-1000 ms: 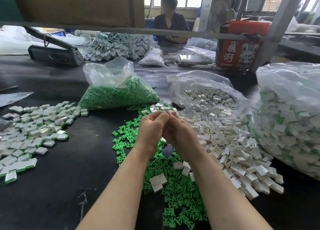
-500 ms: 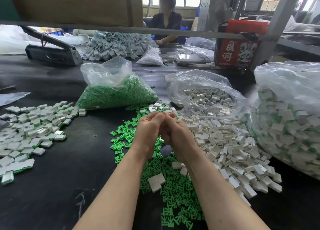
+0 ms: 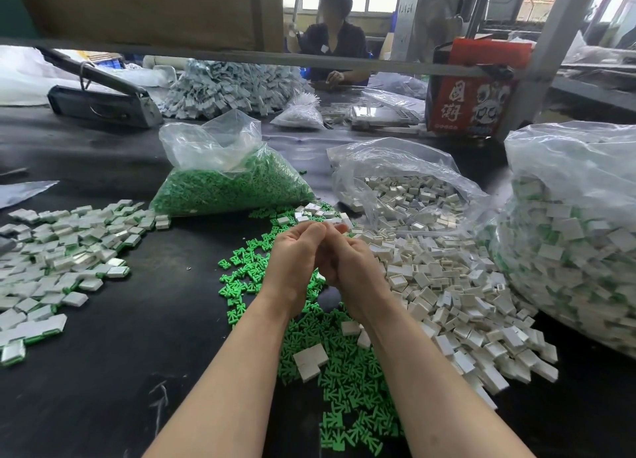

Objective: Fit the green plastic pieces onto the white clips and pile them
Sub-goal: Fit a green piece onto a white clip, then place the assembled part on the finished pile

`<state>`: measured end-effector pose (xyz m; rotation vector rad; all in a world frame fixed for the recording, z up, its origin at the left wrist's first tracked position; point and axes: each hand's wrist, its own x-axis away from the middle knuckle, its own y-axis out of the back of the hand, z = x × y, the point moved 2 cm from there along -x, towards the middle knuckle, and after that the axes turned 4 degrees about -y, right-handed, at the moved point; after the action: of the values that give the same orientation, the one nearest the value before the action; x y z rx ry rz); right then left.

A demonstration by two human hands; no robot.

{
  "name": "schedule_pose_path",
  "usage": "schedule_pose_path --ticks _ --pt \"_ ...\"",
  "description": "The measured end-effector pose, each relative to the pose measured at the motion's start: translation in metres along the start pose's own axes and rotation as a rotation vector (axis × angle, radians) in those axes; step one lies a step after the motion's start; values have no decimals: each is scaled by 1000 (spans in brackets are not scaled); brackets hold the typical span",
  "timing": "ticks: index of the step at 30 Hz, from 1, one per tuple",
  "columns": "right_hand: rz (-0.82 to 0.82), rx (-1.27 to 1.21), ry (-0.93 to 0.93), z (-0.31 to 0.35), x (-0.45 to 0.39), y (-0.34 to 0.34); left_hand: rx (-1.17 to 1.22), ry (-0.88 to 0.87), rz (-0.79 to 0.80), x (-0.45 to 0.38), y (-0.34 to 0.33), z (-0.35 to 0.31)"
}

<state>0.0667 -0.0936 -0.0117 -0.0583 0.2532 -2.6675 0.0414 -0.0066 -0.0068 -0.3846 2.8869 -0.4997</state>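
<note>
Left hand [image 3: 292, 268] and right hand [image 3: 347, 268] curl together (contents hidden); fitted clips [image 3: 65, 251] left of them, loose white clips [image 3: 447, 285] remain.

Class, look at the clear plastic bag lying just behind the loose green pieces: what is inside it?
The clear bag holds a heap of small green plastic pieces, filling its lower part; its upper part is crumpled and looks slack. Whatever lies deeper in the heap is covered.

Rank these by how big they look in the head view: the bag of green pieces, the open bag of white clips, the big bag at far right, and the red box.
1. Big bag at far right, though nearness inflates it.
2. Bag of green pieces and open bag of white clips: too alike to rank.
3. Red box, though it sits farther back.
</note>
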Motion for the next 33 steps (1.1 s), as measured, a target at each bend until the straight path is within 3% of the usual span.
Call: schedule_pose_path --ticks 5,10,14,22,27,30,33 --pt "22 -24 -20 4 -1 0 -33 -11 22 -5 8 1" --pt "197 -190 -143 9 -6 7 -20 -46 124 -6 17 -1" --pt "209 -322 -200 9 -5 8 -12 -32 186 -5 18 -4" --pt "194 -295 -266 11 -4 8 -64 -24 174 -4 18 -9" --pt "32 -67 -213 16 -5 17 -145 -52 15 -6 34 -16" --pt "-98 -22 -133 22 -5 28 -324 -121 -277 -14 75 -25" --pt "-202 85 -54 28 -5 37 -736 -146 -594 -9 123 -31"
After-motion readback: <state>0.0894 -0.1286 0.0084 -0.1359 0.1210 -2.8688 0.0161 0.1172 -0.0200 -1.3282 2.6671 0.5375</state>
